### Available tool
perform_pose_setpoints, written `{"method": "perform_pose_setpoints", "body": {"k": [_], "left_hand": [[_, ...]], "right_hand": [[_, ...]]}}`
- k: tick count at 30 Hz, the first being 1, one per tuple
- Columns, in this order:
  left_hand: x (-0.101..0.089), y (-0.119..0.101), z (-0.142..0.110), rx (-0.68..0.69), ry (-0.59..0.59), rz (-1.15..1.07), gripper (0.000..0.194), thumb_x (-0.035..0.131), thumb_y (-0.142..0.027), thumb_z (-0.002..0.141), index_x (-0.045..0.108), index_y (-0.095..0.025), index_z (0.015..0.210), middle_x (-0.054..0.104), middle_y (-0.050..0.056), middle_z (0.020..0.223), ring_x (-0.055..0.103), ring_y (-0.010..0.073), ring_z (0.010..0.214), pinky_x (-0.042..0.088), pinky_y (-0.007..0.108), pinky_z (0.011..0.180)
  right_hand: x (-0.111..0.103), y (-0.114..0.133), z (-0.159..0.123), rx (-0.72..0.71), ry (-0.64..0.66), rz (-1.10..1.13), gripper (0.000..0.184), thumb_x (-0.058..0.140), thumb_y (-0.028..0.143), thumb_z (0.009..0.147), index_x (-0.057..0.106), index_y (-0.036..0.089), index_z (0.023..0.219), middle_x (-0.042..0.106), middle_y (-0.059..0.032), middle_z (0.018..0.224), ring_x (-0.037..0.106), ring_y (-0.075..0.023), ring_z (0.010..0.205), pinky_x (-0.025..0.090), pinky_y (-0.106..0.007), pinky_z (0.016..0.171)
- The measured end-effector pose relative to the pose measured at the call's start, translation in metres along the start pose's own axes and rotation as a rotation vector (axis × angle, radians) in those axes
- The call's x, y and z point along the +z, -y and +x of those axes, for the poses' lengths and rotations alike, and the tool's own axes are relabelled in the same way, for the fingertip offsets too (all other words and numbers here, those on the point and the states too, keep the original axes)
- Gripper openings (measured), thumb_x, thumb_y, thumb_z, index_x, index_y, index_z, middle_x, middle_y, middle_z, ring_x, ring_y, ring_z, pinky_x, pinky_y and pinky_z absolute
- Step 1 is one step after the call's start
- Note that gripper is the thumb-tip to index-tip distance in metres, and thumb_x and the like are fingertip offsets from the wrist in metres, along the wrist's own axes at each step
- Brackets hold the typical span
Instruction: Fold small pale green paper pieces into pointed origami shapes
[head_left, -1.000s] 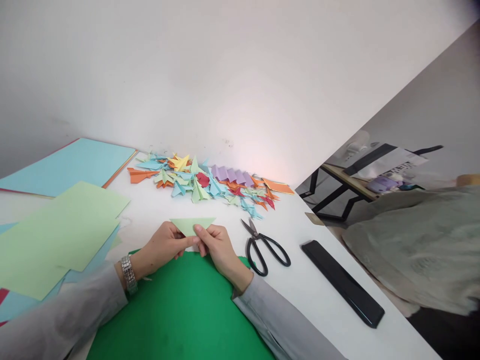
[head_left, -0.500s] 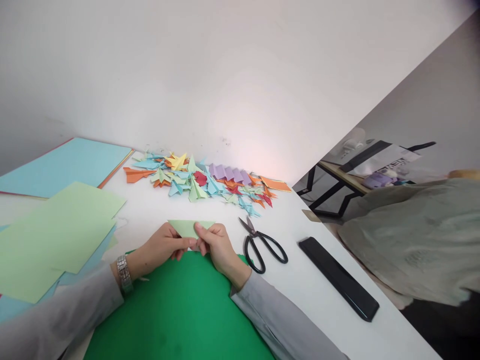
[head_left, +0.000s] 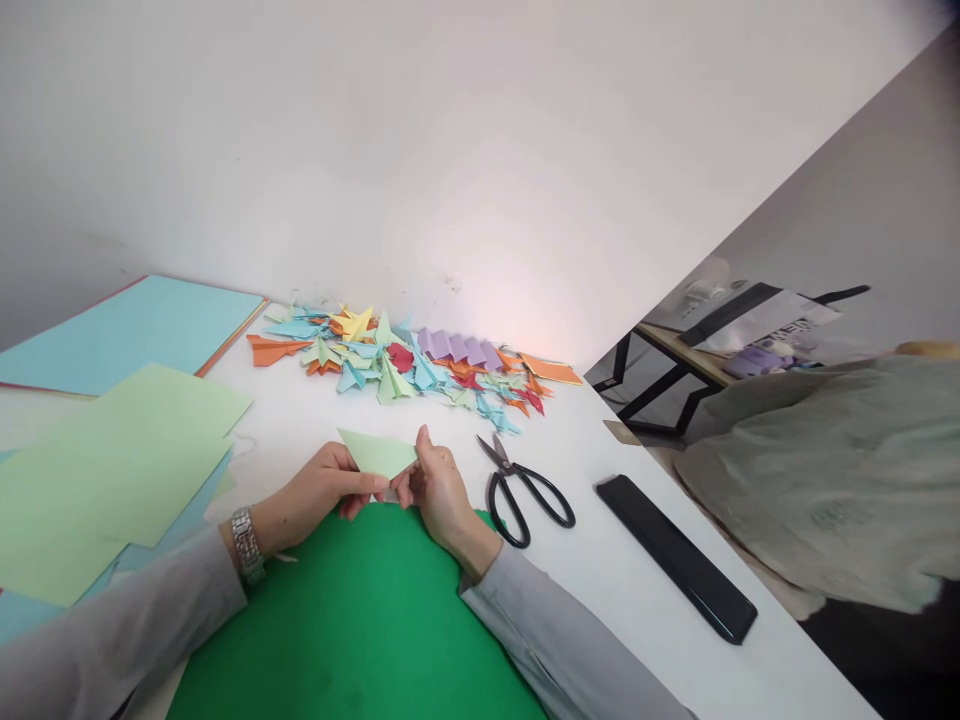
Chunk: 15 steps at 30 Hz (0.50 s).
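Observation:
A small light green folded paper (head_left: 376, 454), roughly triangular, is held above the far edge of a green sheet (head_left: 352, 610). My left hand (head_left: 334, 482) pinches its lower left side, thumb in front and fingers behind. At the paper's right corner is my right hand (head_left: 439, 490), its thumb raised along the edge and its other fingers curled beneath; the fingertips behind the paper are partly hidden. Black-handled scissors (head_left: 517, 485) lie slightly open on the table, just right of my right hand.
Many small folded paper pieces (head_left: 394, 380) are heaped along the wall. Light green sheets (head_left: 112, 470) and a blue-topped paper stack (head_left: 150, 325) lie left. A long black object (head_left: 675, 555) rests near the table's right edge. Beyond it, a person's clothed body (head_left: 832, 480) shows beside another table (head_left: 686, 355).
My right thumb has lifted off the front of the paper and now points up at its right corner. The paper has tilted, its right end lower. My left hand keeps its pinch.

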<state>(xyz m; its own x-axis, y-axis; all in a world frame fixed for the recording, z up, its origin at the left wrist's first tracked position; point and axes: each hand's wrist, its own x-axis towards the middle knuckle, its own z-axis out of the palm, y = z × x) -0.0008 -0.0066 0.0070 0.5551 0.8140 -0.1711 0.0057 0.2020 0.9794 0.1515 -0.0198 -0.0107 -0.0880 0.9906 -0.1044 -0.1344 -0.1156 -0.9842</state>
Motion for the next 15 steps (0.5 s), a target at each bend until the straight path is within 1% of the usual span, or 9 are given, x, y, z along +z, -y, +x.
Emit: {"method": "perform_pose_setpoints", "body": {"k": [3,7,9,12,13,15], "left_hand": [[0.0003,0.0004,-0.0006,0.018,-0.021,0.042,0.028,0.063,-0.035,0.066,0.057,-0.013,0.048,0.045,-0.003,0.037,0.038,0.0074,0.036,0.025,0.022,0.041],[0.001,0.0005,-0.0014,0.044,-0.099,0.113,0.029,0.06,-0.042,0.071,0.06,-0.014,0.061,0.047,-0.004,0.04,0.039,0.008,0.038,0.029,0.02,0.04],[0.0004,0.0018,-0.001,0.048,-0.084,0.158,0.031,0.058,-0.043,0.073,0.06,-0.014,0.062,0.046,-0.004,0.039,0.039,0.0081,0.038,0.029,0.02,0.04],[-0.0013,0.0041,-0.0002,0.073,-0.014,0.226,0.032,0.056,-0.043,0.075,0.062,-0.013,0.062,0.047,-0.004,0.04,0.039,0.0082,0.038,0.028,0.02,0.039],[-0.0017,0.0045,-0.0001,0.086,-0.002,0.247,0.033,0.054,-0.042,0.076,0.063,-0.013,0.064,0.047,-0.004,0.041,0.038,0.008,0.038,0.028,0.02,0.04],[-0.0018,0.004,-0.0002,0.102,0.002,0.287,0.033,0.051,-0.041,0.078,0.065,-0.013,0.067,0.046,-0.004,0.041,0.036,0.0074,0.038,0.027,0.02,0.04]], "right_hand": [[-0.002,-0.0017,0.0009,-0.022,0.015,0.016,0.073,0.038,0.07,0.077,0.052,0.016,0.03,0.041,-0.0024,0.03,0.036,-0.0089,0.034,0.028,-0.025,0.042],[-0.0033,-0.0029,0.0023,-0.076,-0.036,0.05,0.07,0.039,0.067,0.079,0.054,0.015,0.034,0.046,-0.0028,0.033,0.042,-0.0093,0.036,0.03,-0.024,0.044],[-0.003,-0.0032,0.0018,-0.083,-0.021,0.025,0.063,0.047,0.064,0.077,0.054,0.015,0.037,0.048,-0.0015,0.034,0.039,-0.0083,0.034,0.027,-0.024,0.042],[-0.002,-0.0022,-0.0006,-0.123,0.09,-0.081,0.051,0.06,0.055,0.073,0.054,0.015,0.041,0.046,0.0023,0.034,0.036,-0.0068,0.033,0.027,-0.023,0.042],[-0.0017,-0.0016,-0.0015,-0.139,0.117,-0.109,0.049,0.061,0.053,0.073,0.055,0.016,0.042,0.045,0.0033,0.034,0.036,-0.0068,0.034,0.029,-0.023,0.042],[-0.001,-0.0001,-0.003,-0.145,0.127,-0.127,0.049,0.06,0.053,0.074,0.055,0.016,0.043,0.043,0.0042,0.033,0.036,-0.007,0.035,0.03,-0.023,0.044]]}}
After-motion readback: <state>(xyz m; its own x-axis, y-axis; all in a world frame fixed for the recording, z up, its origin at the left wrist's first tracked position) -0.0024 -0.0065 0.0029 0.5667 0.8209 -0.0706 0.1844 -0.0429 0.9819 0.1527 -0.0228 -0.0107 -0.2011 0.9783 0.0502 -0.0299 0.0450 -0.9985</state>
